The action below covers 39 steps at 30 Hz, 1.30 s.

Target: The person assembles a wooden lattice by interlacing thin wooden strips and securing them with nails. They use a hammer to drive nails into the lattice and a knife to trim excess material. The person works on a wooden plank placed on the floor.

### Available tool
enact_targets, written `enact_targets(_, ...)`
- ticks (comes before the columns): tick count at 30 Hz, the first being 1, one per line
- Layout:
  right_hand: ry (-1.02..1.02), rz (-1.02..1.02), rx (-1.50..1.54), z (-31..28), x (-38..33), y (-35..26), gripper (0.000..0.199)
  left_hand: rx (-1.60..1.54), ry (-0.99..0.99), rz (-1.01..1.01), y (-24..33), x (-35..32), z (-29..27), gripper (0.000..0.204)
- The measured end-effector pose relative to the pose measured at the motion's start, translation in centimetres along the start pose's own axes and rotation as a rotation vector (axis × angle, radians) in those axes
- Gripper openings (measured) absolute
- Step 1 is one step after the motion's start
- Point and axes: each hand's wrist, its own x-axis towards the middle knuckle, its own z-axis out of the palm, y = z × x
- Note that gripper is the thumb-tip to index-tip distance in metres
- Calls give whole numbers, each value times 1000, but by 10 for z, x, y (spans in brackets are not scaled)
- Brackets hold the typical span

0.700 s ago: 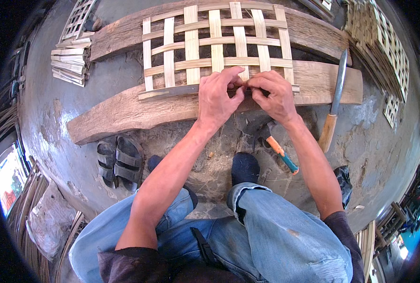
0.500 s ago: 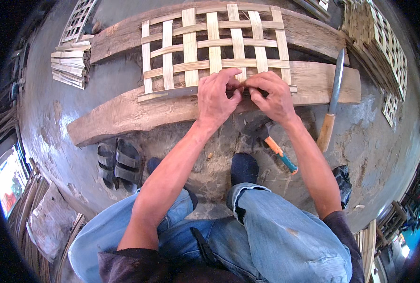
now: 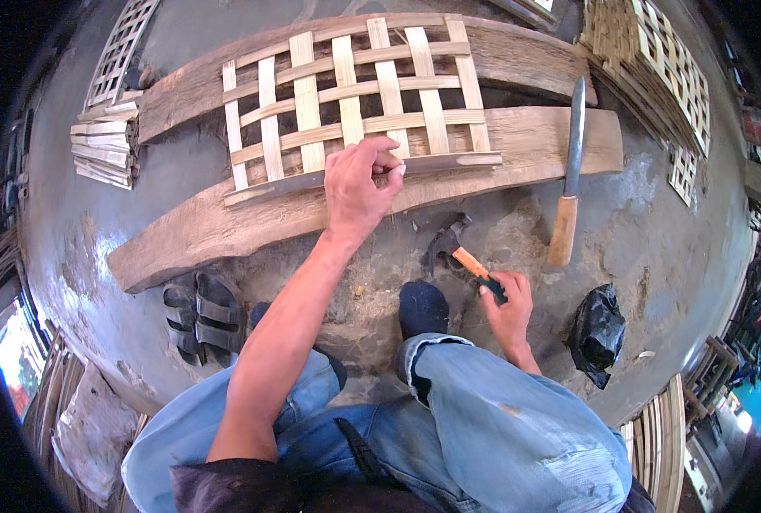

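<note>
A lattice panel of woven pale bamboo strips (image 3: 307,120) lies across two heavy wooden beams, with a darker split-bamboo strip (image 3: 269,190) along its near edge. My left hand (image 3: 359,188) is over that edge, thumb and forefinger pinched together; whatever is between the fingertips is too small to make out. Down by my right knee, my right hand (image 3: 510,309) is closed round the grip of a claw hammer (image 3: 468,261). The hammer lies low over the floor, its dark head pointing away from me.
The near beam (image 3: 184,229) and far beam (image 3: 525,68) support the panel. A wooden-handled knife (image 3: 573,154) leans across the near beam's right end. Sandals (image 3: 218,312), a black plastic bag (image 3: 599,333), bamboo slats (image 3: 105,147) and stacked lattice panels (image 3: 675,77) lie around.
My right hand has left the panel's near edge and come down to take hold of the hammer's grip. The left hand stays at the edge. The whole view has shifted slightly.
</note>
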Motion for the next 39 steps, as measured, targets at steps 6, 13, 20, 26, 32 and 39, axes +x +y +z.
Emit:
enact_targets(6, -90, -167, -139, 11, 26, -4, 39, -18, -15, 15, 0, 1, 1, 34)
enact_targets(13, -213, -136, 147, -9, 24, -37, 21, 5, 5, 18, -1, 0, -1, 32)
enact_targets(20, -206, -146, 239, -5, 85, -99, 26, -10, 15, 15, -2, 0, 1, 34)
enact_targets(26, -302, -119, 133, 2, 109, -111, 29, 15, 5, 27, -3, -2, 1, 39)
enact_targets(32, -259, -170, 164, 3, 110, -121, 28, 17, 8, 13, -6, -2, 3, 40)
enact_targets(39, -298, -144, 94, 3, 115, -124, 26, 6, 33, 6, -5, -2, 3, 38)
